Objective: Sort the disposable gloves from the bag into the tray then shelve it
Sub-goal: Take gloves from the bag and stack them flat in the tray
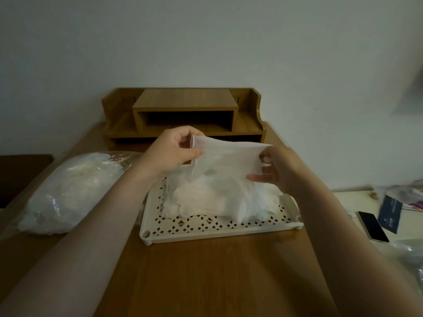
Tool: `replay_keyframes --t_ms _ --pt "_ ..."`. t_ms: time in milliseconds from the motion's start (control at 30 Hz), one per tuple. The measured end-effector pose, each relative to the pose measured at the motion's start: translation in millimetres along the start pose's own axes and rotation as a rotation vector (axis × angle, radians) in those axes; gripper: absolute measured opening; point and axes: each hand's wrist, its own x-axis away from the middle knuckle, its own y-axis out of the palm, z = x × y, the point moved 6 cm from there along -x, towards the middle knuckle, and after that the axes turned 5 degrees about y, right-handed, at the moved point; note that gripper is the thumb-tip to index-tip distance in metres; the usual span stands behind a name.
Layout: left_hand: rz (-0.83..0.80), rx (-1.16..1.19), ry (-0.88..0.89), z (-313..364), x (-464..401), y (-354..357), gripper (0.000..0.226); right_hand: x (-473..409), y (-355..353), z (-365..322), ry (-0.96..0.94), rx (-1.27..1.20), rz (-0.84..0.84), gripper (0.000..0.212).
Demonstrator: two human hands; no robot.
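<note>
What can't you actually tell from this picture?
- Head view: how many gloves lie in the tray; the pile blurs into one white mass.
- The tray's far edge, hidden behind the stretched glove that the left hand and right hand hold.
- The text on the dark card by the phone: too small.
- The bag: contents hazy behind plastic.

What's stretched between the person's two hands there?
In the head view, a thin translucent glove spans from the left hand to the right hand, above the tray's pile.
</note>
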Motion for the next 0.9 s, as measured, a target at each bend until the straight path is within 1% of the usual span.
replay_keyframes --t_ms 33,67,133,167,267,333,400,533,600,700,800,900 --pt "0.025 -0.005 0.022 3 -4 0 0.02 -3 -1 -3 -0.049 -0.039 0.03 0.02" --pt "0.048 -0.012 0.038 5 -7 1 0.019 -6 -5 -8 -0.134 0.016 0.102 0.021" --pt "0.092 -0.055 0.061 6 -15 1 0.015 -7 -11 -24 -0.366 0.245 0.272 0.024" --pt "0.115 -0.087 0.07 6 -20 1 0.015 -5 -11 -31 -0.471 0.327 0.325 0.026" --pt "0.167 -0.099 0.089 7 -30 0 0.015 1 -9 -50 -0.663 0.427 0.385 0.033" --pt "0.144 -0.085 0.075 2 -32 2 0.016 5 -9 -54 -0.738 0.498 0.397 0.034" --pt "0.058 -0.124 0.042 -8 -29 6 0.021 2 -8 -44 -0.712 0.619 0.342 0.036" --pt "-0.177 -0.37 -0.026 -39 -10 14 0.019 -12 1 12 -0.422 1.015 0.058 0.038" --pt "-0.245 -0.456 -0.035 -48 0 17 0.021 -12 5 29 -0.358 1.093 -0.012 0.04" --pt "-0.27 -0.503 0.0 -52 13 18 0.028 -5 9 35 -0.426 1.154 -0.019 0.038" --pt "-0.284 -0.517 -0.005 -56 24 13 0.03 0 10 39 -0.51 1.297 0.002 0.038" --pt "-0.397 -0.615 -0.002 -61 35 13 0.031 3 11 53 -0.47 1.495 -0.026 0.042"
